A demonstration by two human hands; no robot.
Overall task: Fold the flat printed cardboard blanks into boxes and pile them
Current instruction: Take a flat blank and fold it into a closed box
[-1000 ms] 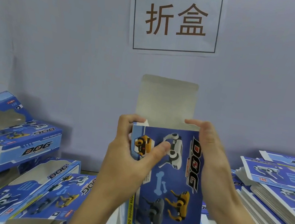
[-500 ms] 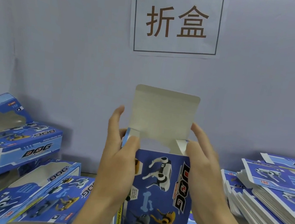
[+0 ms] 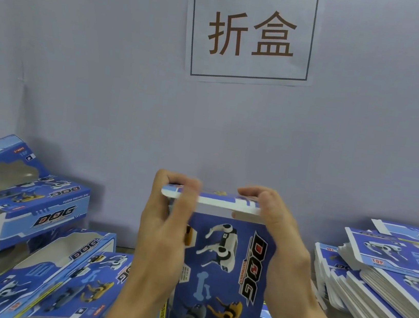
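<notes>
Top flap [image 3: 213, 200] now folded down; box [image 3: 223, 282] upright.

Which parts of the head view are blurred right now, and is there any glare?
Head view: the left hand fingers smear with motion blur over the box's top flap; the right hand is a bit soft; the wall sign reads sharp; lighting is even, with no glare visible.

Blue dog-print box [image 3: 224, 274] stands upright at centre, top flap [image 3: 213, 200] folded level across its top. Folded boxes [image 3: 30, 236] with open ends lie heaped at left. At right, flat blanks [image 3: 384, 286] sit stacked, sloping, printed faces up.
</notes>
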